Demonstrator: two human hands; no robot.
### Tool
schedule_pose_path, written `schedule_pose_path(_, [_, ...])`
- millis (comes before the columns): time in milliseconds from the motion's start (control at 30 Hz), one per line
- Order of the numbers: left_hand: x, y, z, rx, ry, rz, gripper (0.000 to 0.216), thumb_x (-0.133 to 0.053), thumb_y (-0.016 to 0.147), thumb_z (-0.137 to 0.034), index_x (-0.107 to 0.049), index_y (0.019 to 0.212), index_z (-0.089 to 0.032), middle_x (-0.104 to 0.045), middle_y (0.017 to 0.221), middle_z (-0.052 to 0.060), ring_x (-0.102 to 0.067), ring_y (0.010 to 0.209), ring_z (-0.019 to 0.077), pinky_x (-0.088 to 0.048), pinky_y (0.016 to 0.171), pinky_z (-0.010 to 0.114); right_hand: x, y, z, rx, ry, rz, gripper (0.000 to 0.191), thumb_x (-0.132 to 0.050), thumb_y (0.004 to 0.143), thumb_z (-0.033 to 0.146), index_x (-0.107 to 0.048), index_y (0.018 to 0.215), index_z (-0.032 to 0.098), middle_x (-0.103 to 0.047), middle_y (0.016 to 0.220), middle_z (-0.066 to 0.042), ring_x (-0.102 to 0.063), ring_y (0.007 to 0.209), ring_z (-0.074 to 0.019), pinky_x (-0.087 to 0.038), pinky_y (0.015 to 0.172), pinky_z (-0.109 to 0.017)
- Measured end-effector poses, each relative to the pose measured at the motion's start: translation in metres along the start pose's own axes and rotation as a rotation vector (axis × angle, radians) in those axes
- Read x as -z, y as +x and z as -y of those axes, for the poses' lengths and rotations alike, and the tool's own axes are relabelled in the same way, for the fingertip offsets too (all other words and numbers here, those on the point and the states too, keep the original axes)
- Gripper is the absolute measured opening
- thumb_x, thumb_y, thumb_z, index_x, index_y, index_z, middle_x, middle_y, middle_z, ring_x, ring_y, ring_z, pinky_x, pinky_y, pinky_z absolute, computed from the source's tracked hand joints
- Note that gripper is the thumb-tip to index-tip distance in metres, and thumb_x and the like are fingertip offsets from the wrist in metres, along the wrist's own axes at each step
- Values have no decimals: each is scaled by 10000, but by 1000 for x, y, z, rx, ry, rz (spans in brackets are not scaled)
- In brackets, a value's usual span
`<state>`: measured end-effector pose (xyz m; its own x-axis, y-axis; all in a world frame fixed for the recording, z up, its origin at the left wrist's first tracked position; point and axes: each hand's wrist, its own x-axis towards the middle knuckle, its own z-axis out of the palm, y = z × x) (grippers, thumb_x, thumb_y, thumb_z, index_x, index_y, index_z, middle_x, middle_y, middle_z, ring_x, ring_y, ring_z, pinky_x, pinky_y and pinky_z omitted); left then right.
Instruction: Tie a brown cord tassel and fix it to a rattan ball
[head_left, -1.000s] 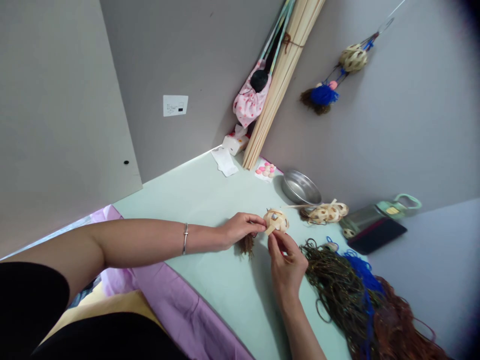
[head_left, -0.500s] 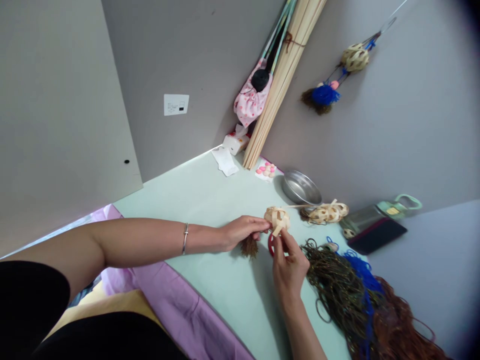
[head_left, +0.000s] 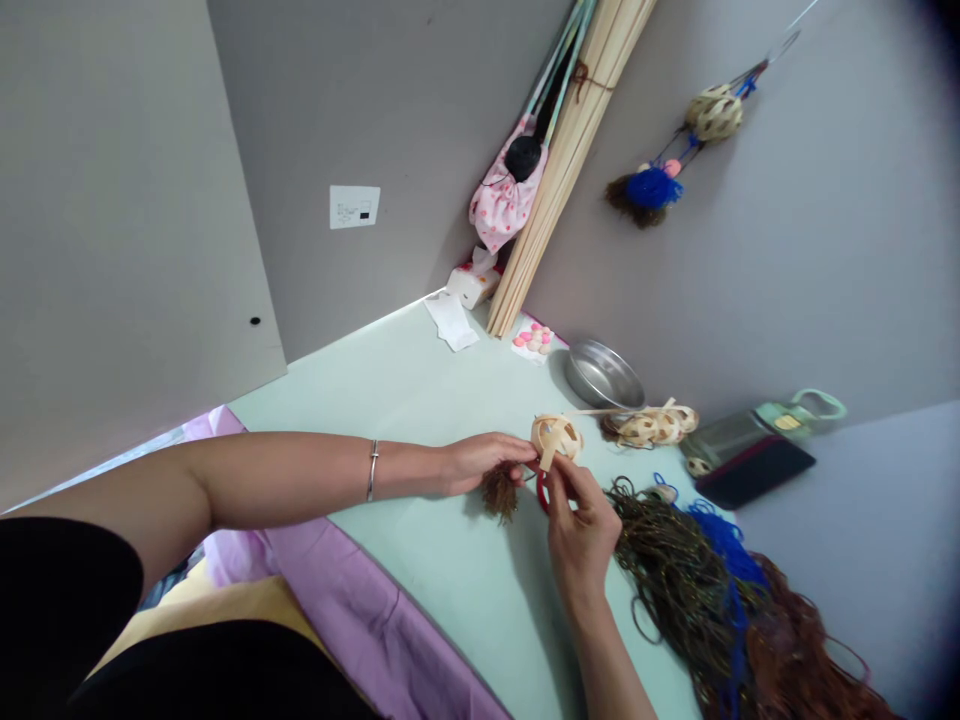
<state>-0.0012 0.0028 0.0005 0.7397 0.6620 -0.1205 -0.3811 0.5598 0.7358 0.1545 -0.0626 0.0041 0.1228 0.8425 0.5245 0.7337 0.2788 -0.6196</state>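
Note:
A small ball woven from pale bamboo strips (head_left: 568, 436) is held above the table between my two hands. My left hand (head_left: 486, 462) is closed on the ball's left side. A brown tassel (head_left: 499, 494) hangs below its fingers. My right hand (head_left: 581, 520) pinches at the ball's lower side, where a loose flat strip end (head_left: 552, 452) sticks out. Part of a curved red thing (head_left: 541, 492) shows beside the right fingers; its kind is hidden. To the right lies a bundle of woven bamboo pieces (head_left: 652, 425).
A steel bowl (head_left: 604, 374), pink and cream beads (head_left: 534, 340), a bottle (head_left: 731, 436) and a dark phone-like slab (head_left: 754, 472) line the back. Heaped cords (head_left: 675, 560) cover the right side. Long wooden strips (head_left: 555, 190) lean in the corner. A tasselled ball ornament (head_left: 715, 113) hangs at right.
The woven ball has turned slightly, and its loose strip end now sits a little further left and higher. Both hands stay in nearly the same place with their grip kept.

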Motion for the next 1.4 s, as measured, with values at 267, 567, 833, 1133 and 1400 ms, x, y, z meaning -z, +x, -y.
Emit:
schedule_pose_path(267, [0, -5, -1, -16, -3, -116, 296, -795, 653, -276, -728, 886, -107, -643, 808, 23, -532, 671, 72, -400, 710, 221, 1, 0, -1, -85, 25, -28, 224, -634, 868, 341, -750, 969, 177, -743, 905, -71, -651, 736, -183, -493, 692, -286])
schedule_pose_path(567, [0, -4, 1, -149, 203, -228, 290, -790, 664, -278, -734, 905, -127, -625, 687, -8, -518, 637, 83, -390, 663, 236, -4, 3, 11, -434, 350, -32, 328, -716, 763, 412, -752, 926, 129, -648, 643, -11, -466, 503, -113, -365, 463, -238])
schedule_pose_path(833, [0, -6, 0, -337, 515, -298, 192, -663, 772, -278, -713, 893, -137, -536, 602, -37, -414, 549, 71, -336, 550, 214, -7, 4, 12, -522, 484, -49, 315, -761, 728, 390, -738, 908, 132, -625, 647, 8, -451, 506, -90, -354, 478, -227])
schedule_pose_path(1133, [2, -5, -2, -446, 395, -273, 175, -623, 812, -306, -607, 892, -151, -630, 824, 5, -472, 563, 54, -440, 550, 204, -7, 5, 9, -540, 497, -144, 349, -787, 692, 395, -741, 902, 120, -613, 589, 17, -448, 477, -92, -358, 463, -228])
schedule_pose_path(1400, [-3, -4, -1, -361, 358, -302, 196, -677, 753, -286, -580, 847, -144, -639, 826, 14, -465, 556, 53, -380, 504, 193, -10, 1, 10, -493, 432, -68, 327, -748, 760, 399, -747, 946, 131, -648, 657, -5, -469, 508, -98, -374, 483, -233])
